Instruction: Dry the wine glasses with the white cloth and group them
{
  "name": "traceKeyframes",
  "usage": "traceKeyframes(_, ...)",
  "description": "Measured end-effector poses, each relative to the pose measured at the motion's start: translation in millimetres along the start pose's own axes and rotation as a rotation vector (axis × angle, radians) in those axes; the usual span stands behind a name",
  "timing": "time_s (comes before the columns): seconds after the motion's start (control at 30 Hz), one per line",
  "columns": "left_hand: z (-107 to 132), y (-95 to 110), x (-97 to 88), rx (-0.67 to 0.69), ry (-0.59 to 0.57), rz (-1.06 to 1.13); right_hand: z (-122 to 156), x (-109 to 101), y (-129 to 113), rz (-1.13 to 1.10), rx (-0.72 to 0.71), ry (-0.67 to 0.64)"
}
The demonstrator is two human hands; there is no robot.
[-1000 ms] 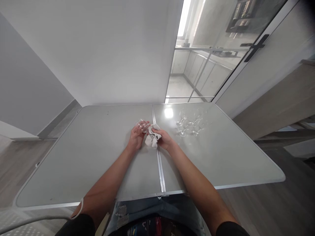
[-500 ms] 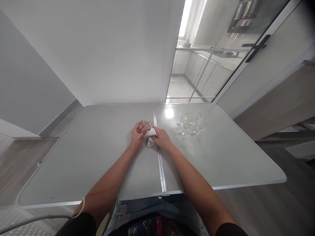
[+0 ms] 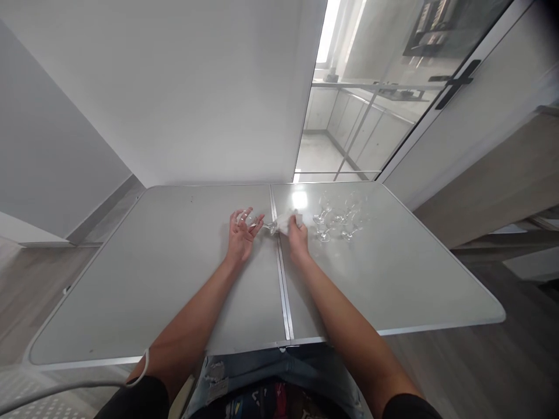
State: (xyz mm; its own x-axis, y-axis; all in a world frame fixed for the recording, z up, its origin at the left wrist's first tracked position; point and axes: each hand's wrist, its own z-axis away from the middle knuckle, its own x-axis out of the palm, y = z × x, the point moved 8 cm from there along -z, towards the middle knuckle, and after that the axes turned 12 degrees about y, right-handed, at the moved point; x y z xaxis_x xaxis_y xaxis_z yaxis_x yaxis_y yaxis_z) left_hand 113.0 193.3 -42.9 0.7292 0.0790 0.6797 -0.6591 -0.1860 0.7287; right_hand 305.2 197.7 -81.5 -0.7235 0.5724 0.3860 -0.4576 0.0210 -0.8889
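Note:
My left hand [image 3: 241, 234] cradles the bowl of a clear stemmed glass [image 3: 252, 221] held on its side, with the fingers curled around it. The glass's stem and foot point right toward my right hand [image 3: 297, 235]. That hand is closed on a small white cloth [image 3: 286, 221] bunched against the foot of the glass. Both hands hover over the middle of a grey folding table [image 3: 174, 279], near its centre seam.
Several clear stemmed glasses [image 3: 339, 215] stand in a cluster just right of my right hand. A white wall runs behind the table. A glass sliding door [image 3: 375, 93] opens at the back right. Wooden floor surrounds the table.
My right hand has slid the cloth rightward from the bowl to the foot of the glass. My left fingers have spread somewhat around the bowl.

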Motion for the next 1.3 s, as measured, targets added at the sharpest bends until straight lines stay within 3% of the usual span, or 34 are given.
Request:
traceKeyframes(0.1,4.0,-0.5,6.9,0.018,-0.035,-0.032,15.8,22.5,16.3,-0.113,0.232,-0.186)
traceKeyframes(0.17,4.4,2.1,7.0,0.06,-0.025,-0.052,20.5,27.9,15.3,-0.157,0.254,-0.214)
traceKeyframes(0.27,2.6,7.4,2.9,0.123,0.019,-0.068,17.4,24.6,8.0,-0.161,0.203,-0.174)
traceKeyframes(0.37,2.3,6.2,4.2,0.099,-0.004,-0.06,13.7,22.8,1.5,-0.145,0.131,-0.19)
traceKeyframes(0.47,3.3,2.8,6.8,0.058,-0.033,-0.05,14.0,25.0,4.5,-0.048,0.116,-0.247)
traceKeyframes(0.6,1.0,6.6,0.2,0.114,0.041,-0.063,12.6,22.1,9.8,0.076,0.106,-0.226)
traceKeyframes(0.8,-0.6,4.1,1.1,0.079,0.002,-0.071,8.4,21.9,6.8,0.065,0.028,-0.227)
traceKeyframes(0.93,-3.7,6.6,-5.2,0.112,0.055,-0.064,4.0,17.6,7.6,0.139,-0.007,-0.199)
traceKeyframes(1.1,-4.2,2.6,-3.4,0.08,0.025,-0.072,4.9,18.8,7.2,0.143,-0.036,-0.221)
traceKeyframes(1.3,-6.6,4.0,-9.5,0.113,0.068,-0.057,5.1,19.0,4.2,0.134,-0.06,-0.219)
